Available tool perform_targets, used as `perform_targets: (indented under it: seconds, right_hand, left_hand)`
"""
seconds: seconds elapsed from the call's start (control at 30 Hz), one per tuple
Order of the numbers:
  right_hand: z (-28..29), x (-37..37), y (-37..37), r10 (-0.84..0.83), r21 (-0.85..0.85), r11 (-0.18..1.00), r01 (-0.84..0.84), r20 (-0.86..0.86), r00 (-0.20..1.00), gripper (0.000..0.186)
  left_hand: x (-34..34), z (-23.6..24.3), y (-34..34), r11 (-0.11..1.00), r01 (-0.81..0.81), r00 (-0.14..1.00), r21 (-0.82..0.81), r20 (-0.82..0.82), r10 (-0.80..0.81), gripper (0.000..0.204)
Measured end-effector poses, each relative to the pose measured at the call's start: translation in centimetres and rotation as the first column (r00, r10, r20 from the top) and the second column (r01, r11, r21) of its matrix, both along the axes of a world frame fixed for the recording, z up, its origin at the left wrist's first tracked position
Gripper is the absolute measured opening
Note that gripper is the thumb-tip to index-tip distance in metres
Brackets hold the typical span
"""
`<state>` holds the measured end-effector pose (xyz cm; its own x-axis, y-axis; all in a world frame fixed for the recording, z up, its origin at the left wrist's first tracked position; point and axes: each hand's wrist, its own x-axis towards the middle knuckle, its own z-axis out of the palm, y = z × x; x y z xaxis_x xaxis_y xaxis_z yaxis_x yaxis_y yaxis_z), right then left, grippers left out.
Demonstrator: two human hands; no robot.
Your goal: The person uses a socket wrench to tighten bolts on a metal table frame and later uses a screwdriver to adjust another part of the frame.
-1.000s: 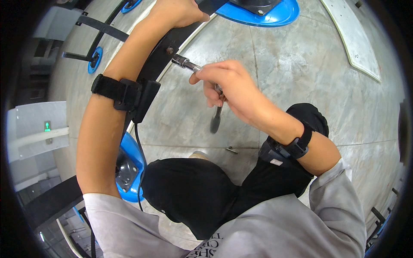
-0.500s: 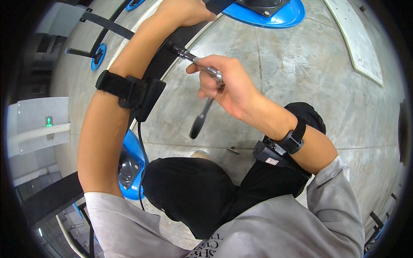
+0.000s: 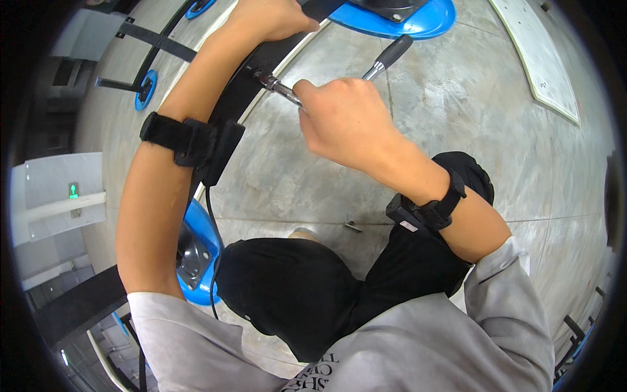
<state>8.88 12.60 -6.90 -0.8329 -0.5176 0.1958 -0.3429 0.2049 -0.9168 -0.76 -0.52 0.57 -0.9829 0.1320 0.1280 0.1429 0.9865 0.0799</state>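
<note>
A black metal beam [image 3: 238, 98] runs diagonally in front of me. At the top edge my left hand [image 3: 271, 19] is closed over it, thumb along the top; its other fingers are mostly hidden. My right hand [image 3: 346, 124] is wrapped around the head of a ratchet wrench [image 3: 386, 57]. The dark grip of the wrench sticks out up and to the right past my knuckles. From the other side of my fist, its shiny extension and socket [image 3: 277, 85] reach to the beam's side. Whatever the socket sits on is hidden.
Blue round bases with black plates stand at the top [image 3: 431, 19] and by my left knee [image 3: 199, 255]. A white panel [image 3: 535, 59] lies at the upper right. A small metal piece [image 3: 353, 227] is on the grey floor. A cable [image 3: 212, 222] hangs from my left forearm strap.
The wrench handle has swung from pointing down toward me to pointing up and right. My right hand has turned over with it, knuckles now upward. My left hand stays on the beam.
</note>
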Motion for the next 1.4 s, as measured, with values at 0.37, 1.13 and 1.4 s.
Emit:
perform_targets:
  seconds: [0.37, 1.13, 1.4]
  right_hand:
    - [0.8, 1.3, 0.1, 0.357, -0.513, 0.832, 0.213, 0.787, 0.503, 0.029]
    - [-0.8, 0.5, -1.6, -0.078, 0.081, 0.992, 0.092, -0.163, 0.983, 0.016]
    - [0.6, 0.2, 0.3, 0.022, -0.009, 1.000, -0.021, 0.076, 0.997, 0.017]
  left_hand:
    - [0.2, 0.0, 0.0, 1.000, -0.013, 1.000, -0.016, -0.019, 0.013, 0.054]
    - [0.3, 0.2, 0.2, 0.998, 0.051, 0.998, 0.020, -0.034, -0.051, 0.051]
    - [0.0, -0.1, 0.3, 1.000, -0.020, 1.000, -0.009, -0.019, 0.020, 0.053]
